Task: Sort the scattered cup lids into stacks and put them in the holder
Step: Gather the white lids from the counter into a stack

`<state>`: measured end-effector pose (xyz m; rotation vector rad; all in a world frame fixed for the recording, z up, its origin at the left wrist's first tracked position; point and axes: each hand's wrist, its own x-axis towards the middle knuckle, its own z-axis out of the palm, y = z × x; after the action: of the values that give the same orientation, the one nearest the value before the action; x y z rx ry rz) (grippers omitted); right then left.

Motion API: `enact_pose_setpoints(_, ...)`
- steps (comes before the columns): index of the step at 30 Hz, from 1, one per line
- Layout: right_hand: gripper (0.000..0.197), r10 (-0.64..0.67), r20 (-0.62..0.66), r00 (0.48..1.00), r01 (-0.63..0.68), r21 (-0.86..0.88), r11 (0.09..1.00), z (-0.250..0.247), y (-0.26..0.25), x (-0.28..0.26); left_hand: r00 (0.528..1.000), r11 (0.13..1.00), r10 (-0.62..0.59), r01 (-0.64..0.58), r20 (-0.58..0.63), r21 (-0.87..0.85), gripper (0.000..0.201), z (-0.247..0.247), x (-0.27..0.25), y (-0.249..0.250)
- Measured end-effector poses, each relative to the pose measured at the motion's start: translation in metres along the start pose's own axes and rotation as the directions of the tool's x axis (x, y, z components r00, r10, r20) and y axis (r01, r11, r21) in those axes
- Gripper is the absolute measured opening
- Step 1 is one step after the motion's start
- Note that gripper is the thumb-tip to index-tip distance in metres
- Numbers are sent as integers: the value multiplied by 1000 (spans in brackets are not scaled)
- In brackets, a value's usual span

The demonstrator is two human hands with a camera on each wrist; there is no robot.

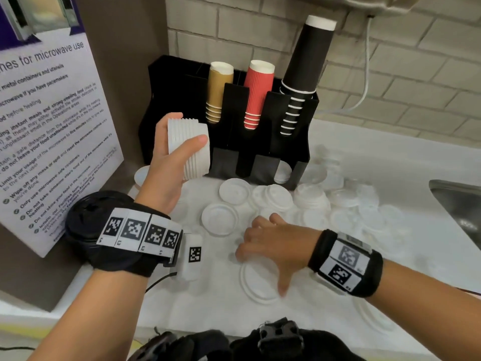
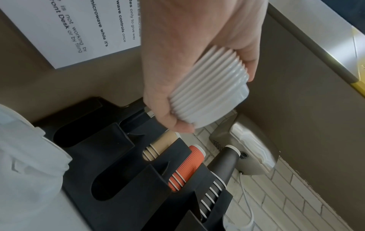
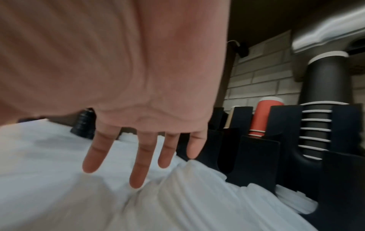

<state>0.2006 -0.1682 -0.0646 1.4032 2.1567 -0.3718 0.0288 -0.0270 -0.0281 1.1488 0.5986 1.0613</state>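
My left hand [image 1: 182,134] grips a sideways stack of white lids [image 1: 191,152] in the air, just left of the black holder [image 1: 260,149]. The left wrist view shows the stack [image 2: 209,92] pinched between thumb and fingers above the holder's empty slots [image 2: 110,176]. Over a large white lid [image 1: 257,285] on the counter, my right hand [image 1: 260,267] is spread with straight fingers [image 3: 138,164]; whether it touches the lid I cannot tell. Several loose white lids [image 1: 234,191] lie scattered in front and to the right of the holder.
The holder's back slots carry tan cups [image 1: 217,92], red cups [image 1: 257,95] and a tall black cup stack [image 1: 304,71]. A microwave notice [image 1: 52,126] stands at left with a stack of black lids [image 1: 86,212] beside it. A steel sink [image 1: 458,204] is at right.
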Motion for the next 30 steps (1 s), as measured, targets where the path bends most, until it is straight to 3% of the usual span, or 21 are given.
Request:
enact_pose_setpoints(6,91,-60,-33,998,57,-79,995,11,-13,1,1000,998,-11,12,-10,62,54,2,4,-9)
enact_pose_setpoints(9,89,-53,-104,993,73,202,977,5,-8,-1,1000,998,-20,20,-8,64,50,4,3,-11)
enact_pose_setpoints(11,85,26,-229,973,82,447,891,-4,4,-5,1000,998,-24,24,-5,58,44,6,1,-13)
enact_pose_setpoints(13,79,173,-381,908,109,615,781,-14,19,-10,999,998,-36,35,7,56,39,9,-2,-14)
enact_pose_setpoints(15,74,341,-493,800,198,754,626,-22,33,-14,998,997,-53,52,32,49,37,14,-5,-17)
enact_pose_setpoints(17,67,483,-535,693,358,837,413,-25,36,-15,995,997,-73,71,74,37,37,20,-9,-20)
enact_pose_setpoints(19,65,596,-539,595,481,833,273,-26,30,-12,990,997,-80,77,115,29,41,25,-13,-22)
enact_pose_setpoints(21,67,650,-545,530,570,796,203,-25,19,-6,988,997,-74,72,137,24,45,30,-16,-24)
enact_pose_setpoints(25,59,698,-541,469,652,745,139,-18,-1,6,984,999,-54,54,167,0,48,38,-22,-27)
enact_pose_setpoints(30,60,725,-524,446,665,736,123,-19,-7,6,965,999,-48,44,260,21,52,36,-24,-26)
